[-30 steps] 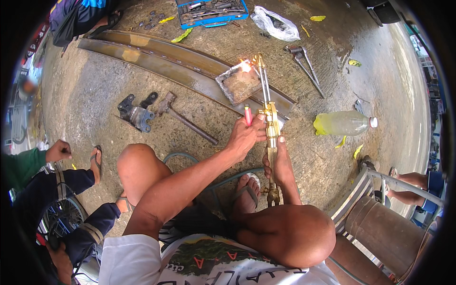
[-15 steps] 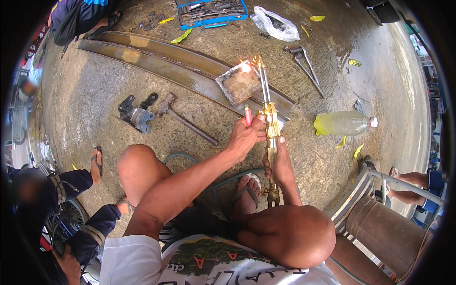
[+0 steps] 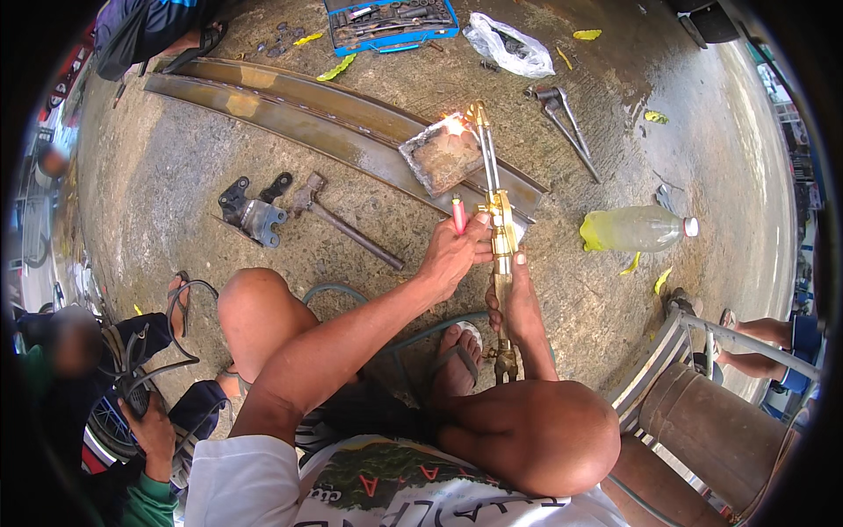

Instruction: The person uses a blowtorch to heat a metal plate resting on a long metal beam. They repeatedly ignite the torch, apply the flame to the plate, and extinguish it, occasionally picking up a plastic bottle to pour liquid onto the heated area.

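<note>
A brass cutting torch points away from me, its bent tip beside a glowing flame at the far edge of a rough square metal plate. My right hand is wrapped round the torch's handle. Closed at the torch's valve end, my left hand also keeps a pink lighter upright between its fingers. The plate rests on long steel bars lying across the ground. To the left of them are a hammer and a metal bracket.
A blue toolbox and a plastic bag lie at the far side. A bottle of yellowish liquid and a ratchet-like tool lie right. A metal-framed cart stands near right. A person's hand holds dark cable at left.
At the left, the other person has leaned in and raised a hand with dark cable, which now loops out. My hands, the torch and the flame stay nearly in place.
</note>
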Demonstrator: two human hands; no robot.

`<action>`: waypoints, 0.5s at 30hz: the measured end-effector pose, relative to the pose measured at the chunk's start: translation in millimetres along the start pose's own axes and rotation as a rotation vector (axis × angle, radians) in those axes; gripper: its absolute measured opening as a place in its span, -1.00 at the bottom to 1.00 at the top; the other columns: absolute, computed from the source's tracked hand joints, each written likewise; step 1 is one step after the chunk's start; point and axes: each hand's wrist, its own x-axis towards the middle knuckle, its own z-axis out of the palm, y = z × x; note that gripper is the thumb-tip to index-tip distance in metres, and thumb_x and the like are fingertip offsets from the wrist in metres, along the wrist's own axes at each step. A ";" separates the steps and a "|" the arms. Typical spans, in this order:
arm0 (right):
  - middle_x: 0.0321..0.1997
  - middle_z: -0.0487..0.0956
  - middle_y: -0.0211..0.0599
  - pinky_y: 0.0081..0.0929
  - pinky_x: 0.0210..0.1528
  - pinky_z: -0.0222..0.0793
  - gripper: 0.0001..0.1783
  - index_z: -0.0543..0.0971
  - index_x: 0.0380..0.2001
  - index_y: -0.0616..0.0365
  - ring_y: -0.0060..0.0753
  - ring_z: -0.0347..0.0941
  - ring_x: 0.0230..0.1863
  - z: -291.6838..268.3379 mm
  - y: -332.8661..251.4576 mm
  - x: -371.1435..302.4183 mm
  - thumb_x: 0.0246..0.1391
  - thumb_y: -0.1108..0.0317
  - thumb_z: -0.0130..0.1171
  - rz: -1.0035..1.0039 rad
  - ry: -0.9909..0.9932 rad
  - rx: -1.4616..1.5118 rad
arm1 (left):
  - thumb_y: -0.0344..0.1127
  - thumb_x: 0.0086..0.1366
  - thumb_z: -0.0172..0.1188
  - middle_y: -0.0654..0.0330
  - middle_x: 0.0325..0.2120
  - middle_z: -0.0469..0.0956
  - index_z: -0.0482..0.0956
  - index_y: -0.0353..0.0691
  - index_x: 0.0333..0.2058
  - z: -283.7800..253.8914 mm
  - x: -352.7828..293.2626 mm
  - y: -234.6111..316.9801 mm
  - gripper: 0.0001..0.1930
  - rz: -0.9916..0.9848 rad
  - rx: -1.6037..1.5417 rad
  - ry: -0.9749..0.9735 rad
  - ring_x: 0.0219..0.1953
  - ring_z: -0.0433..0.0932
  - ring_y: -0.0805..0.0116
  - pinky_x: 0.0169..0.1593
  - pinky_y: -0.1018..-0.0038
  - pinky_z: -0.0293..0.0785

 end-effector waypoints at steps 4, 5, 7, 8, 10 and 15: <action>-0.63 0.32 -0.40 -0.52 -0.71 0.17 -0.24 0.32 0.06 0.04 -0.53 0.17 -0.76 0.4 4.2 3.7 0.31 -0.43 -0.44 -0.023 -0.010 0.001 | -0.09 0.48 0.09 -0.08 -0.09 0.60 0.44 -0.38 0.07 -4.1 1.6 -1.2 -0.57 -0.022 0.011 0.000 -0.11 0.66 0.16 -0.07 0.30 0.64; -0.63 0.32 -0.40 -0.52 -0.71 0.17 -0.24 0.33 0.04 0.05 -0.54 0.17 -0.75 1.5 2.7 2.9 0.31 -0.43 -0.44 -0.023 -0.010 0.001 | -0.09 0.48 0.09 -0.09 -0.09 0.59 0.43 -0.39 0.07 -5.1 2.0 -1.8 -0.56 -0.021 0.011 0.000 -0.10 0.66 0.15 -0.07 0.30 0.65; -0.63 0.32 -0.40 -0.52 -0.71 0.17 -0.24 0.35 -0.01 0.06 -0.54 0.18 -0.75 2.5 1.6 2.4 0.32 -0.43 -0.45 -0.024 -0.008 -0.003 | -0.08 0.47 0.10 -0.11 -0.08 0.58 0.41 -0.39 0.09 -5.6 1.5 -2.3 -0.54 -0.016 0.021 0.012 -0.10 0.66 0.13 -0.06 0.28 0.65; -0.64 0.32 -0.41 -0.52 -0.72 0.17 -0.24 0.35 -0.03 0.07 -0.54 0.18 -0.76 2.5 1.4 2.3 0.32 -0.43 -0.45 -0.025 -0.007 -0.005 | -0.08 0.46 0.11 -0.11 -0.08 0.57 0.40 -0.40 0.09 -5.2 0.9 -1.8 -0.53 -0.013 0.026 0.016 -0.09 0.66 0.12 -0.05 0.27 0.65; -0.64 0.32 -0.40 -0.52 -0.72 0.17 -0.24 0.37 -0.08 0.08 -0.54 0.18 -0.76 2.1 1.4 2.2 0.32 -0.43 -0.46 -0.028 -0.008 -0.015 | -0.07 0.46 0.12 -0.13 -0.07 0.56 0.39 -0.40 0.10 -4.6 -0.1 -0.2 -0.52 -0.014 0.024 0.012 -0.09 0.65 0.11 -0.05 0.26 0.65; -0.65 0.31 -0.40 -0.53 -0.74 0.17 -0.23 0.38 -0.14 0.10 -0.54 0.18 -0.77 3.4 -1.4 -0.4 0.33 -0.42 -0.47 -0.047 -0.001 -0.025 | -0.18 0.49 0.06 -0.02 -0.20 0.61 0.46 -0.42 -0.05 0.3 -2.3 2.9 -0.66 0.002 -0.004 0.055 -0.19 0.70 0.16 -0.16 0.34 0.70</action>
